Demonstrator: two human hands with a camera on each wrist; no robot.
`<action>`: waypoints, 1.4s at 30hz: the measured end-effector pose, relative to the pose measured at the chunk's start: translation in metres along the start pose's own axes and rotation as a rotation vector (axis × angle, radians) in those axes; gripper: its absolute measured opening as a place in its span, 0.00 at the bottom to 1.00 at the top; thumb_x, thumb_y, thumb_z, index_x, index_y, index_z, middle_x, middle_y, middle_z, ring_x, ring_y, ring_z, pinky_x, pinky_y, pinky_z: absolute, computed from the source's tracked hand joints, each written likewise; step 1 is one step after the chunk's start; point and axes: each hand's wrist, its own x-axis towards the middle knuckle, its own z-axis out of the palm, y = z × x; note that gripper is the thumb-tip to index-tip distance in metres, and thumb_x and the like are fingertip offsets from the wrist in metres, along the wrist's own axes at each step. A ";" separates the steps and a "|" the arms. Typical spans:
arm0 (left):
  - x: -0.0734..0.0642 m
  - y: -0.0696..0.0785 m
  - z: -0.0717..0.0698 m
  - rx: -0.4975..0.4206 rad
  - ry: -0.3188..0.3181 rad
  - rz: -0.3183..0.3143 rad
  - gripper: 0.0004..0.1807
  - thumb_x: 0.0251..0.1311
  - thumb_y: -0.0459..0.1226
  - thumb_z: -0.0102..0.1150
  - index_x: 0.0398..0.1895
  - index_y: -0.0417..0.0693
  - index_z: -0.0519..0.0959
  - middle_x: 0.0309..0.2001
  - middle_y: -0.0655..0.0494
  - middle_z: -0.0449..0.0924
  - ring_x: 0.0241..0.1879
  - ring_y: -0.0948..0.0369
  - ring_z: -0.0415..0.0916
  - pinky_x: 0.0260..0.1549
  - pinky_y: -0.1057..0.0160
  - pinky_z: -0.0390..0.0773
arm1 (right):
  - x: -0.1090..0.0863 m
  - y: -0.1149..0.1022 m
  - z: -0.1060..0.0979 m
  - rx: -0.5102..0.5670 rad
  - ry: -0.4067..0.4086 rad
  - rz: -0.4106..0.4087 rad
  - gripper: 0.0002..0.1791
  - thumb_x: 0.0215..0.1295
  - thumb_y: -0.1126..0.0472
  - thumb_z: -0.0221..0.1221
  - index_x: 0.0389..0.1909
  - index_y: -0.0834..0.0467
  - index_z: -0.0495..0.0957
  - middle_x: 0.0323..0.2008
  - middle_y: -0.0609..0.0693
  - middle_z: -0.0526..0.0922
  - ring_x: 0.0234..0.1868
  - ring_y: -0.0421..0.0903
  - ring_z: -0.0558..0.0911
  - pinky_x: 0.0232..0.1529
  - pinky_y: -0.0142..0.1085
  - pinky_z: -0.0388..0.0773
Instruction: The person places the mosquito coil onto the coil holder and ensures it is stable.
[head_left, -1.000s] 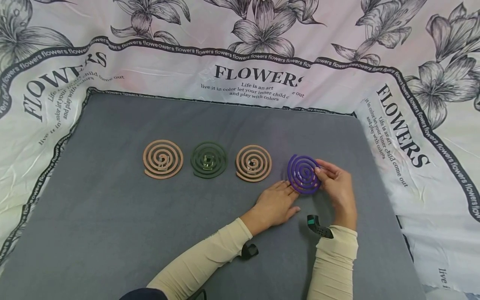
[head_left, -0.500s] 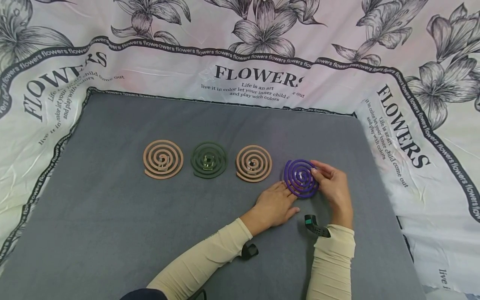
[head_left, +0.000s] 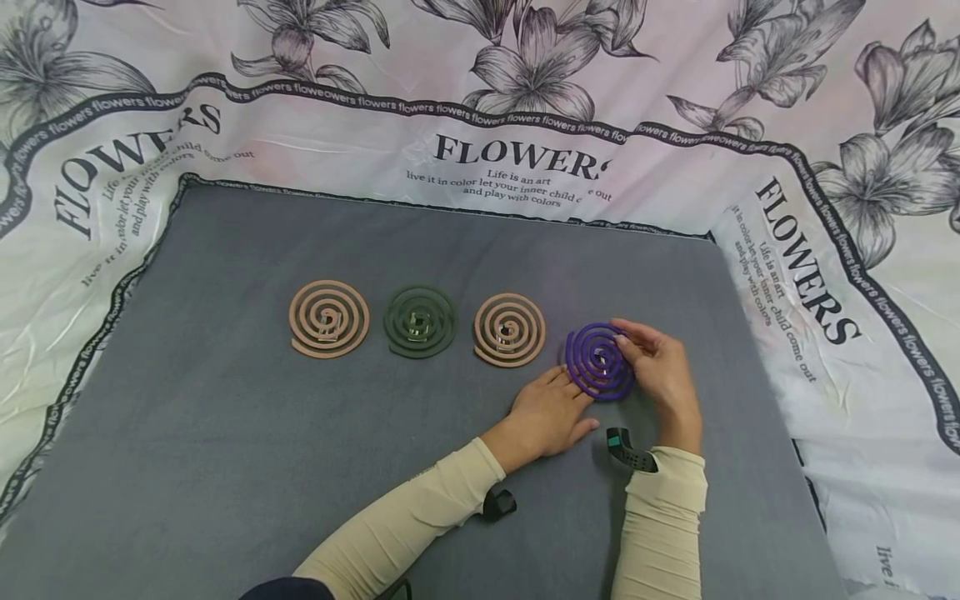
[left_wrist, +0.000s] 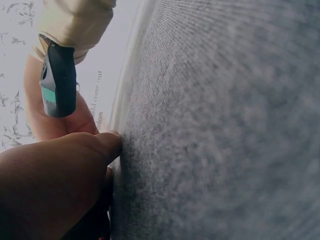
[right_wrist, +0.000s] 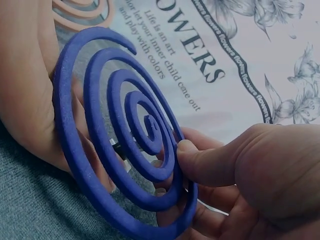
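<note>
My right hand (head_left: 663, 371) pinches a purple mosquito coil (head_left: 570, 360) by its right edge, thumb on top and fingers beneath. In the right wrist view the coil (right_wrist: 63, 100) is tilted, with a small metal stand (right_wrist: 123, 153) showing through its rings. My left hand (head_left: 543, 412) rests palm down on the table, fingers extended. Its fingertips are hidden under the coil, close to the stand. In the left wrist view the left thumb (left_wrist: 107, 144) lies along the table surface.
Three more coils lie in a row to the left: a tan coil (head_left: 299, 319), a green coil (head_left: 393, 321) and another tan coil (head_left: 482, 329), each with a metal stand at its middle. The grey table (head_left: 262, 450) is bordered by a flower-printed sheet (head_left: 337, 142).
My right hand has brought the purple coil slightly left and toward me, over the left fingertips. The left hand has stayed in place. The head view has shifted slightly.
</note>
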 end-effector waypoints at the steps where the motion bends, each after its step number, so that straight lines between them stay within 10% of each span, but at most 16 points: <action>1: 0.000 0.000 0.000 0.001 0.002 0.001 0.34 0.83 0.61 0.35 0.85 0.61 0.61 0.82 0.62 0.59 0.83 0.61 0.52 0.82 0.59 0.47 | 0.000 0.000 0.000 -0.001 -0.004 -0.002 0.21 0.81 0.56 0.59 0.69 0.55 0.81 0.59 0.61 0.85 0.48 0.31 0.82 0.45 0.20 0.76; 42: -0.002 -0.003 0.003 -0.001 0.010 0.001 0.34 0.83 0.61 0.34 0.84 0.62 0.63 0.82 0.64 0.60 0.82 0.62 0.52 0.82 0.60 0.45 | 0.004 0.001 0.004 -0.046 -0.006 -0.063 0.19 0.83 0.59 0.56 0.68 0.57 0.81 0.59 0.61 0.85 0.45 0.32 0.83 0.41 0.21 0.78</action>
